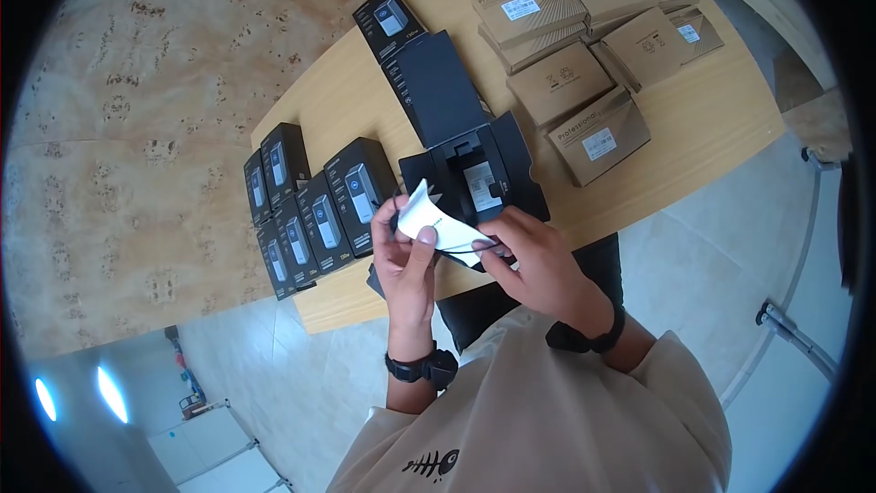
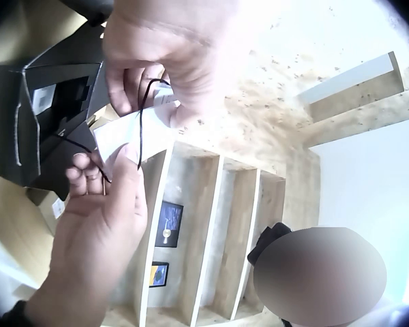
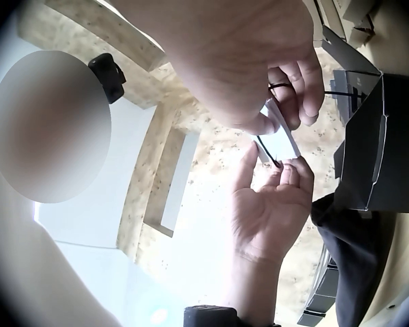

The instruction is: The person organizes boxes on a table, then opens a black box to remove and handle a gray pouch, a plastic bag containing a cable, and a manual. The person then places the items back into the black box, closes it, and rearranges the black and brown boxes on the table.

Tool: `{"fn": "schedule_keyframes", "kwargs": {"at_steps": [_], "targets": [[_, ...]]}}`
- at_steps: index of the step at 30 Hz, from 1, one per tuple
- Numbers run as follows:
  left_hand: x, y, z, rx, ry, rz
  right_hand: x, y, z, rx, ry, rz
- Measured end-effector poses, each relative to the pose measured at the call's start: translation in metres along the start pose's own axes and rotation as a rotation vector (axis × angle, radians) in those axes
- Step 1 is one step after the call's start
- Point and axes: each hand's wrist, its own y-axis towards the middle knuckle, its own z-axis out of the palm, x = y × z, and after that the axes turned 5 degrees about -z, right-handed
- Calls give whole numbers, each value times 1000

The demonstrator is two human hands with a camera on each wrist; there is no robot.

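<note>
White folded papers are held over an open black box. My left hand grips their left side, thumb on top; in the left wrist view that hand is at the top. My right hand pinches the lower right end, where a thin black cord runs across the papers. The cord loops over the papers between both hands in the left wrist view. In the right wrist view, my right hand is above and my left hand below the papers.
Several black printed boxes stand on the wooden table at left, with another at the back. Brown cartons are stacked at the back right. A black object lies by the front edge, near my body.
</note>
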Motion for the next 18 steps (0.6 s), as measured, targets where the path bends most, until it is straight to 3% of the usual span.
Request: {"fn": "schedule_keyframes", "kwargs": {"at_steps": [9,11,15,18], "targets": [[-7,6,-4,-112,113,37,-5,-3,-2,-35,-49,-40],[-7,9,-3,-186,129,58,-3,-4,-7,-20,-6,-58],[-3,15,-23,-128,147,-8,15,-3,-27,35,176,-89],[-9,17,-8,-182,188,-15,24,-2,-38,52,191,-228]]}}
